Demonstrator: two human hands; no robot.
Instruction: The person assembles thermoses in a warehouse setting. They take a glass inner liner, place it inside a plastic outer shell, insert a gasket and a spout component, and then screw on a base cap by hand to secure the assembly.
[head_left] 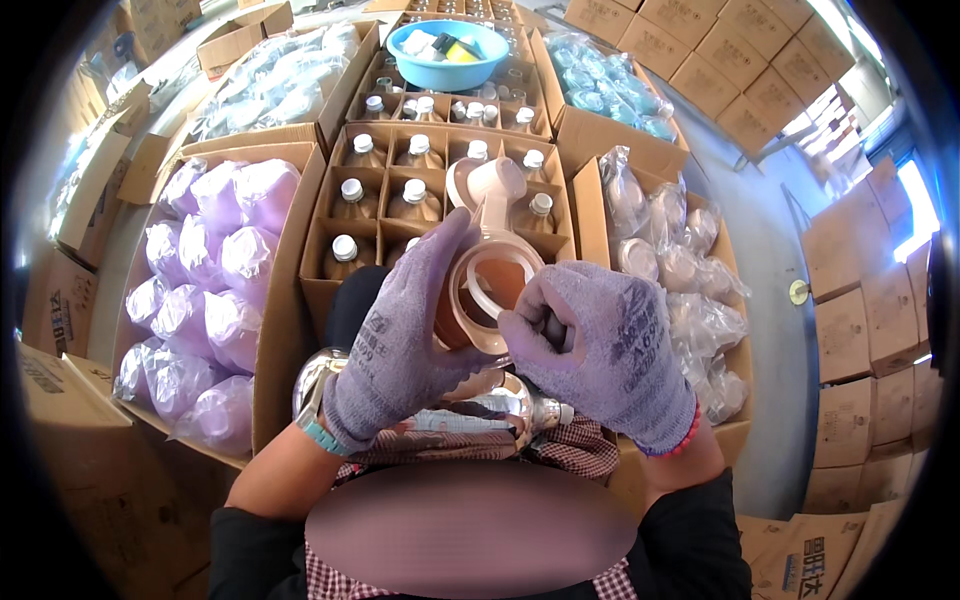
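Between the two gloved hands, just above the lap: a pale pink plastic jug top with hinged lid (487, 262), ring-shaped mouth turned toward the camera, inside showing orange-brown, its round lid flipped up and away. Left hand (400, 335), grey knit glove, fingers curled around the left side of the ring, gripping it. Right hand (600, 345), same glove, closed into a loose fist at the ring's right edge; what its fingertips pinch is hidden, cannot tell. One pink bead bracelet on the right wrist, one teal band on the left.

Directly beneath both hands: one shiny silver glass flask liner (470, 405) lying across the lap on checked cloth, neck pointing right.

Left of the left hand: open cardboard box of purple jug bodies in clear bags (215, 290), about a dozen visible.

Beyond the hands: divided cardboard crate of silver liners with white caps (415, 190), roughly eight capped necks visible in this box; a second crate behind it with more.

Right of the right hand: cardboard box of clear-bagged pale parts (680, 270), count unclear.

Farthest: one blue plastic basin (447, 55) holding small items, resting on the rear crate. Two boxes of bagged goods flank it. Stacked brown cartons line the right side.
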